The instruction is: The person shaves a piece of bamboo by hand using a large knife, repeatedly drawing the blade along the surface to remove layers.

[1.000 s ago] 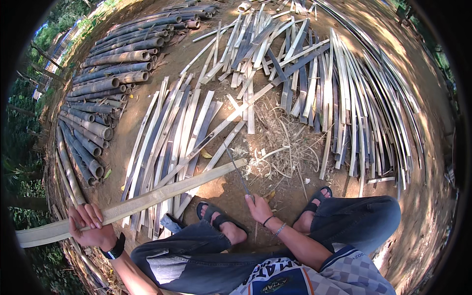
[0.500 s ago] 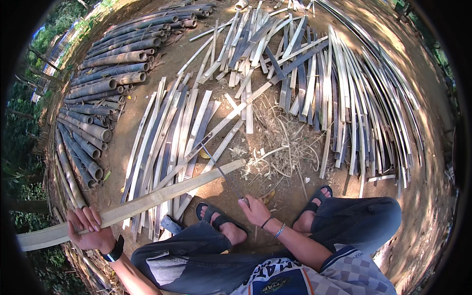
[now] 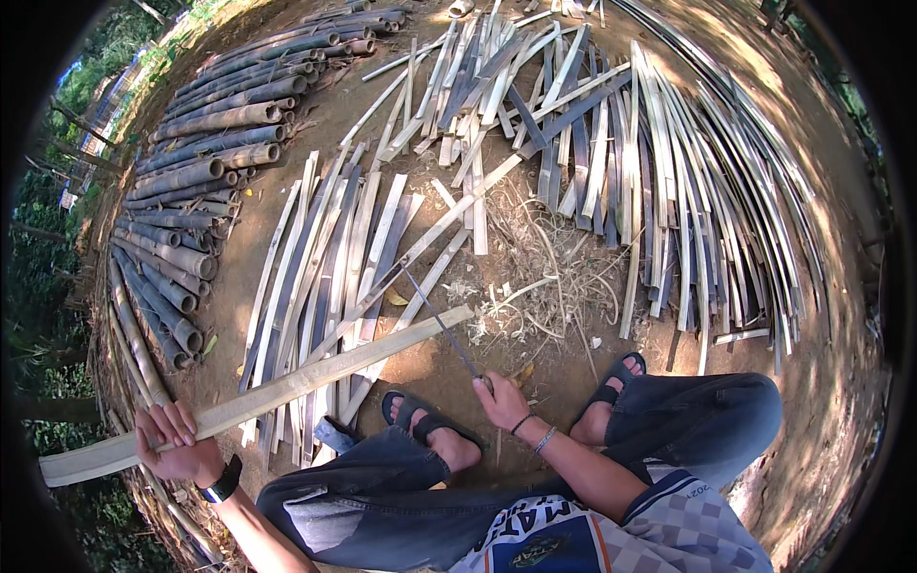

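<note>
A long pale bamboo strip (image 3: 296, 385) slants from the left edge up toward the middle of the view. Near its left end my left hand (image 3: 177, 444) is closed around it. My right hand (image 3: 501, 401) grips the dark handle of a long thin-bladed knife (image 3: 459, 353). The blade points up and to the left, crossing the strip close to its far right end. Whether the edge touches the strip or only passes over it, I cannot tell. Beneath the strip lies a bundle of split bamboo slats (image 3: 315, 277), some pale side up, some dark.
Whole bamboo poles (image 3: 224, 134) are piled at the left. More slats (image 3: 726, 210) fan out at the right, with another heap (image 3: 487, 76) at the far middle. Curled shavings (image 3: 544, 277) litter the ground ahead of my sandalled feet (image 3: 432, 430).
My right hand has shifted slightly right and down, and the knife has moved right along the strip toward its far end. The left hand keeps its hold, nearly still.
</note>
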Motion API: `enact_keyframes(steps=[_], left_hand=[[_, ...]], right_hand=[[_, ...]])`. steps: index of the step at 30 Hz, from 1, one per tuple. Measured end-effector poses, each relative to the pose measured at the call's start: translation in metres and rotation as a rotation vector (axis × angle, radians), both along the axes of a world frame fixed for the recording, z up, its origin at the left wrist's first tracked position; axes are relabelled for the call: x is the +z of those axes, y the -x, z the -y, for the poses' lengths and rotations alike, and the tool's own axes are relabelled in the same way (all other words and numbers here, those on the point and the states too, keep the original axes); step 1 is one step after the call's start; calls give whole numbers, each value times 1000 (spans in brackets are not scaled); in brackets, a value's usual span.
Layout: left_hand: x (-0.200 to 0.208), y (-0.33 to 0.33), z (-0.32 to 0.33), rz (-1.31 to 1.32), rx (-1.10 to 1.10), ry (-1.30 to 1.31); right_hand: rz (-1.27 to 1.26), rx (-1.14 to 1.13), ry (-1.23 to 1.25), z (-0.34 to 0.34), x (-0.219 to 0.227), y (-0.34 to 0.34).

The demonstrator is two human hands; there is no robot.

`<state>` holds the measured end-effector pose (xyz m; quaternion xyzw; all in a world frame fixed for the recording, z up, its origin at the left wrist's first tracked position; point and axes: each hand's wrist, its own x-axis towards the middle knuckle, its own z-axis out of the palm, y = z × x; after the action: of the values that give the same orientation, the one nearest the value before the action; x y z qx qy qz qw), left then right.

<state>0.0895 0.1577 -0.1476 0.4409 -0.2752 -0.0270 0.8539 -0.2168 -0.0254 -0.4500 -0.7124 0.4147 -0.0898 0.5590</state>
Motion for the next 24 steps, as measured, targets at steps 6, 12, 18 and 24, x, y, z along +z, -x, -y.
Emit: enact_keyframes(steps=[6,12,18,24], left_hand=[[-5,-13,-6,-3,-41,-10],[-1,-2,-9,-27,-116,9],[1,25,-20,-8,-347,61],[12,31,-21,39,-465,53]], right_hand=[[-338,-164,-76,-2,-52,20],[-172,-76,-76,3,-37,5],[-189,-86,-49,12,-38,10],[-41,-48,-112,24,16,0]])
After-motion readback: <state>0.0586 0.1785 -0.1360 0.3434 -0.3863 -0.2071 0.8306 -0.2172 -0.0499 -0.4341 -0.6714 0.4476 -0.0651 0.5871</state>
